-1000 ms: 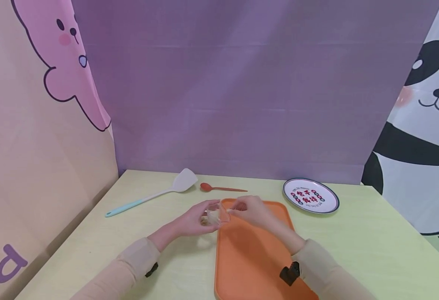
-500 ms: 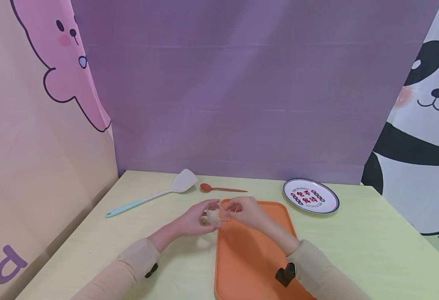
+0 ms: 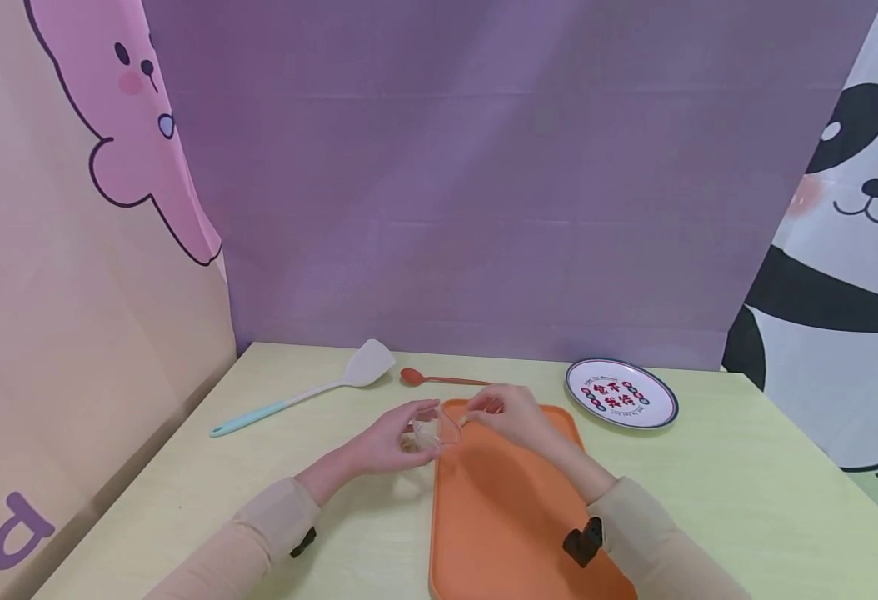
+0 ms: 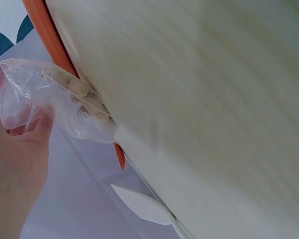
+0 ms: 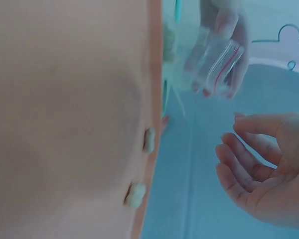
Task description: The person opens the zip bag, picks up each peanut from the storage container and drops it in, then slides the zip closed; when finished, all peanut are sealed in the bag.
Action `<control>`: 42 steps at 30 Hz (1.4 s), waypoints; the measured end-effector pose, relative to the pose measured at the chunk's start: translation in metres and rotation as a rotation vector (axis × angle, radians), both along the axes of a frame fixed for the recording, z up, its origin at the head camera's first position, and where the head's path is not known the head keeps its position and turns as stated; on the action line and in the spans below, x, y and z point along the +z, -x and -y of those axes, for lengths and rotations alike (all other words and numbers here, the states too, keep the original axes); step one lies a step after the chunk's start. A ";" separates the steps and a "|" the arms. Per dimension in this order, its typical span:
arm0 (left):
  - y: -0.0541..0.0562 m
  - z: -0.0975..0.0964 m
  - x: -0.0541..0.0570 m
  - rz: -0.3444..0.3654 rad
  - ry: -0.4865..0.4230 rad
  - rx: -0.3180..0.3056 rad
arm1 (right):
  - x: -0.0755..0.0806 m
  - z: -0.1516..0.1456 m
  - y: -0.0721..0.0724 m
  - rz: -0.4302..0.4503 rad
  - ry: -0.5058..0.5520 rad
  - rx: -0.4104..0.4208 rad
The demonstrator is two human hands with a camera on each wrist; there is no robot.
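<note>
My left hand (image 3: 394, 437) grips a clear plastic zip bag (image 4: 25, 89) by its upper part. Tan peanuts (image 4: 82, 92) in their shells lie at the bag's bottom. In the right wrist view, the bag's mouth (image 5: 222, 67) has a red seal line and faces my right hand (image 5: 269, 164). That hand hovers just right of the bag, fingers loosely curled, with nothing visible in them. Below it, two peanuts, one (image 5: 149, 139) nearer the bag and another (image 5: 135, 195), lie on the orange tray (image 3: 506, 517) close to its far rim.
Behind the left arm lies a white spatula (image 3: 319, 387) with a light blue handle. A small red spoon (image 3: 439, 379) lies behind the tray. To the back right is a white plate (image 3: 622, 392) with red writing. A purple cloth (image 3: 484, 208) hangs behind the table.
Half a second ago my right fingers were at the bag's mouth; now they have drawn back to the right, apart from it. The left hand and bag have stayed in place.
</note>
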State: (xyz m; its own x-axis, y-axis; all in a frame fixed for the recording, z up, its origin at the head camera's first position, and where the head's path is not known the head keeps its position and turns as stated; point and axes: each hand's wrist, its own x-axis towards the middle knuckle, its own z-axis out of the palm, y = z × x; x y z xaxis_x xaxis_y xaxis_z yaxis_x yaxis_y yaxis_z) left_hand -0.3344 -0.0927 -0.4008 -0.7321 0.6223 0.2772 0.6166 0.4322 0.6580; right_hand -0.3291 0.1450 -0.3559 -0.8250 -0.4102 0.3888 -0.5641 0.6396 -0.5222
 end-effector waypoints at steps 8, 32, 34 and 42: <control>0.001 -0.001 0.000 -0.016 -0.020 -0.011 | -0.010 -0.018 0.013 0.062 -0.039 -0.097; -0.002 0.000 0.001 0.013 0.003 0.011 | -0.028 -0.042 0.024 0.193 -0.151 -0.202; -0.002 0.000 0.001 0.008 0.005 0.008 | -0.028 -0.042 0.024 0.206 -0.160 -0.189; -0.002 0.000 0.000 0.013 0.019 0.014 | -0.029 -0.042 0.025 0.222 -0.185 -0.140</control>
